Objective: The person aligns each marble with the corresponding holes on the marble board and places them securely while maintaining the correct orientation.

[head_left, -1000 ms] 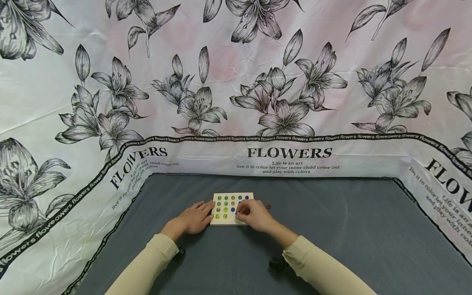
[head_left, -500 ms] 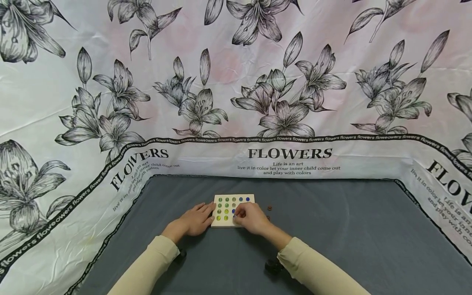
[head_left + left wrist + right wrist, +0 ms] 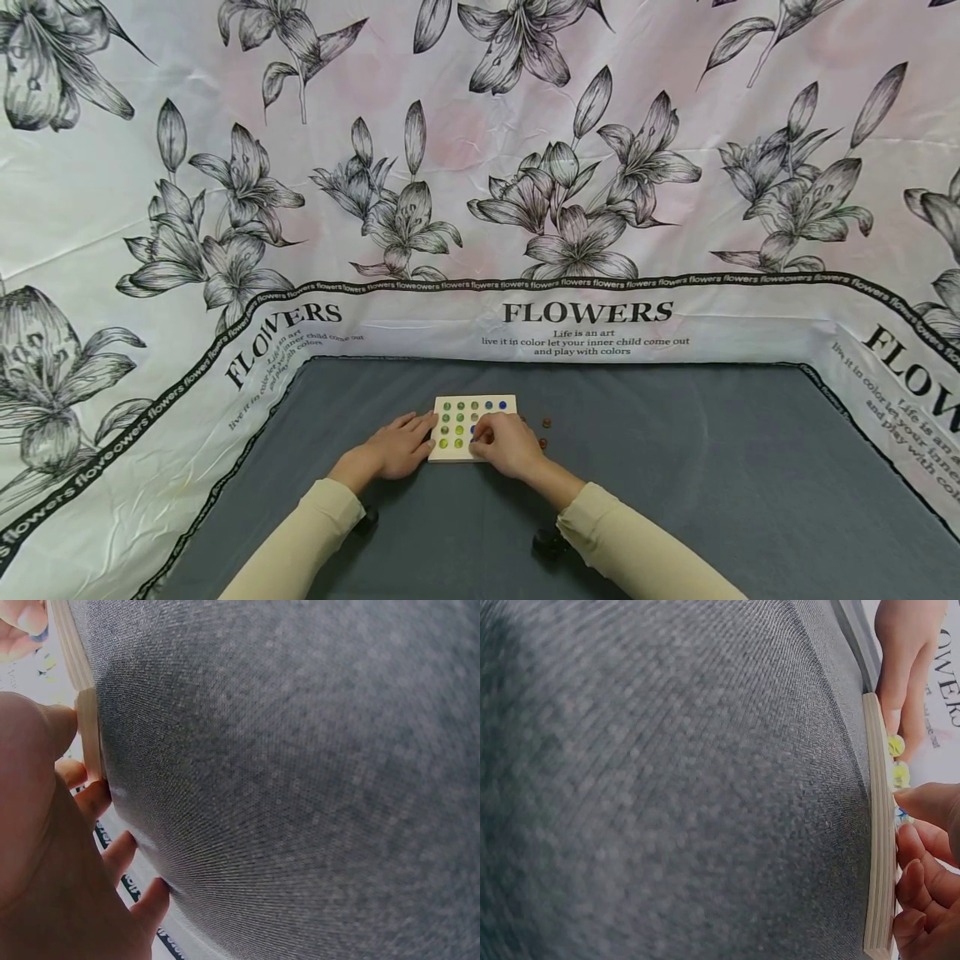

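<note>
A pale wooden board [image 3: 450, 456] lies on the dark grey cloth, with rows of green, yellow and blue marbles set in it. My left hand [image 3: 395, 446] rests at its left edge; the thumb and nearest fingers touch the wood, while the other fingers lie on the cloth. Over the lower middle of the board, my right hand [image 3: 510, 443] pinches a blue-streaked clear marble [image 3: 902, 815] between thumb and fingers, down against the board's surface. Beside it sit yellow marbles [image 3: 900, 775]. The right hand hides the board's lower right part.
A few small reddish-brown marbles [image 3: 546, 422] lie on the cloth right of the board. Dark objects [image 3: 550, 543] sit under both wrists. A white flower-printed cloth [image 3: 588, 333] rises behind the grey surface.
My right hand has shifted slightly left along the board with the marble, uncovering more brown marbles at the right. The left hand stays at the board's edge. The view has tilted slightly.
</note>
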A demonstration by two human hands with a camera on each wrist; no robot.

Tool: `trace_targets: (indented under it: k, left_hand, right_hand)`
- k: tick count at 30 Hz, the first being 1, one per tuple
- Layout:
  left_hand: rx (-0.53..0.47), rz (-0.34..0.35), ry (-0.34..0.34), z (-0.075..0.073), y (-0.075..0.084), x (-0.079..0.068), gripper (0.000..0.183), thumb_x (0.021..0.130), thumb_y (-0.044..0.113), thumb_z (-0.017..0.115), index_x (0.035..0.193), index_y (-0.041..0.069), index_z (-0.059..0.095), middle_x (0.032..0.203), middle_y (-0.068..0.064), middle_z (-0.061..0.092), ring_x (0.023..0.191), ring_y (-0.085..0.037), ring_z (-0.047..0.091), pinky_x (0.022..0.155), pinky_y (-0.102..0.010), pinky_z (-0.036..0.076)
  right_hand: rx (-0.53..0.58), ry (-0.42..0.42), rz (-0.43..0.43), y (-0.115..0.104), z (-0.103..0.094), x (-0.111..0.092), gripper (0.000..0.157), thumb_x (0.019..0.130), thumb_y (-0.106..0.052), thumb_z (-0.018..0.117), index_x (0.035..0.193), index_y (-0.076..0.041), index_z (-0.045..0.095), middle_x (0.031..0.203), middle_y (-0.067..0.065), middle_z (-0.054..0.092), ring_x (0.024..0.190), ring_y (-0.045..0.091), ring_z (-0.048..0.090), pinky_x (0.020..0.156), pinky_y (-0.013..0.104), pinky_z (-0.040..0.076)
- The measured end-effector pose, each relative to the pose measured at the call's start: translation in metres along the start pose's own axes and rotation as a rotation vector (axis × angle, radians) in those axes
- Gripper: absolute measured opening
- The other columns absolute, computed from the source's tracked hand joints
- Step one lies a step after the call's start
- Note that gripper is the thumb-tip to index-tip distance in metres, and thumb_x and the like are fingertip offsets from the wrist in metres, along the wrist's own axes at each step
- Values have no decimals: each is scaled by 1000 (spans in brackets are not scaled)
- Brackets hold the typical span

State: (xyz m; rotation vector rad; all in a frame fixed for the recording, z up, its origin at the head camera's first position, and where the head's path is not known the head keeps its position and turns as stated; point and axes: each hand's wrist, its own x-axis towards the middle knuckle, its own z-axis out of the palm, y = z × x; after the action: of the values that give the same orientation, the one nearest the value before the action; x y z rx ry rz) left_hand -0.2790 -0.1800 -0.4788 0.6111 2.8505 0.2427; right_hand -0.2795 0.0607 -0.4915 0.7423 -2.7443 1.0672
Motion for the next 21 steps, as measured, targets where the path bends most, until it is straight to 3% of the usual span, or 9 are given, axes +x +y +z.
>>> trace_targets:
  k: [11, 17, 21]
  left_hand:
    - [-9, 9, -11, -1, 2, 1, 56, 113, 31, 37, 163, 7, 27, 168, -13, 26, 154, -40, 22, 121, -60, 24]
    - [-10, 5, -6, -2, 2, 1, 56, 113, 32, 36, 163, 8, 27, 169, -12, 25, 154, -39, 21, 122, -60, 24]
    - [-5, 4, -4, -3, 2, 1, 56, 113, 31, 37, 163, 8, 28, 168, -12, 26, 154, -39, 22, 121, -59, 25]
  right_hand:
    - [11, -33, -15, 5, -2, 0, 9, 91, -12, 77, 96, -5, 75, 80, -2, 69, 65, 8, 58, 61, 30, 50]
    - [8, -41, -71, 2, -14, -5, 14, 92, -7, 75, 104, 0, 74, 89, 5, 71, 75, 15, 65, 67, 33, 55]
    - [-19, -23, -102, 0, -28, -14, 16, 93, -7, 75, 107, -1, 74, 91, 6, 70, 73, 13, 62, 65, 31, 53]
